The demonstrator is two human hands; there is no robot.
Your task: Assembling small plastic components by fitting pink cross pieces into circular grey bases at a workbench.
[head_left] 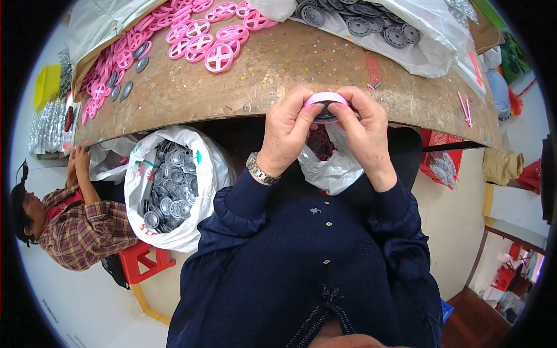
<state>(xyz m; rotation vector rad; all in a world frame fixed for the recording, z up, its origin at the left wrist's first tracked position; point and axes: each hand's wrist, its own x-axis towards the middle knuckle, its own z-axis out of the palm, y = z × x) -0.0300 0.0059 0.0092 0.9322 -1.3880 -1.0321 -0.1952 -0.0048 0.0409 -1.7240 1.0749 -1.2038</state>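
Both my hands hold a pink plastic wheel ring (326,97) with a dark grey disc (325,113) set against it, just at the table's front edge. My left hand (284,132) grips its left side, and my right hand (367,132) grips the right. Both thumbs press on the grey disc from the near side, while the other fingers wrap behind the ring. The thumbs hide part of the disc, so I cannot tell whether it is fully seated. Below, a white plastic bag (332,173) on my lap contains pinkish pieces.
Pink spoked wheels (219,57) lie heaped on the brown table (261,87). Grey discs (360,26) fill a white bag at the back. A white sack (134,191) of grey discs stands left of me, near a co-worker (87,232) on a red stool (145,264). A red basket (458,168) is at right.
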